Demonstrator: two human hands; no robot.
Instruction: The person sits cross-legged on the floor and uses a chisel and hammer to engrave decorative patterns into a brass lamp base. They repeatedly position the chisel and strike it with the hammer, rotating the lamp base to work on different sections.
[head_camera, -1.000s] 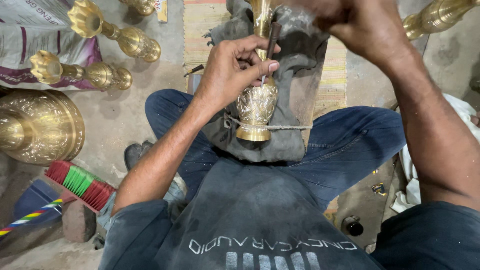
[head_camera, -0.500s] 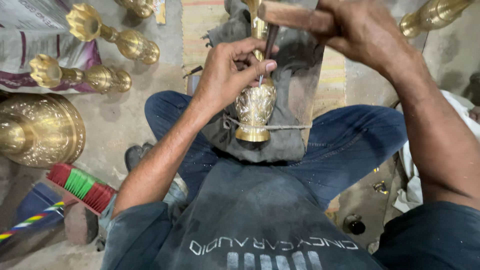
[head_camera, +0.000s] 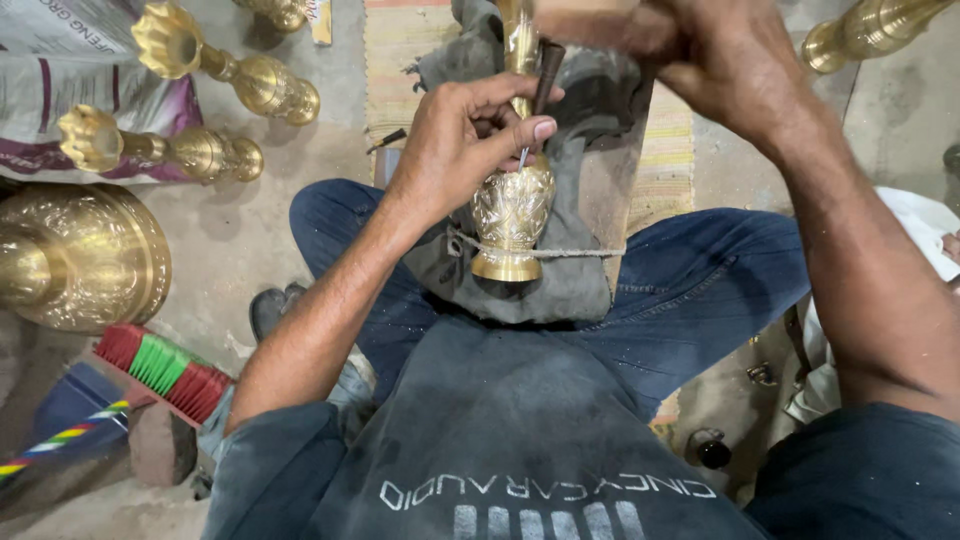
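Brass vase lies roped to a cloth-wrapped block, held steady; left hand pinches a chisel, right hand grips a wooden hammer above.

vase on lap (tied down), broom left

The vase is polished brass, glossy, its belly rough with engraved pattern. The punch pressed against it is dark, dull metal. Beneath lies grey, matt, grimy cloth, bound by coarse string. The jeans are blue denim. The big brass pot shines, finely patterned. The floor is rough, dusty concrete.
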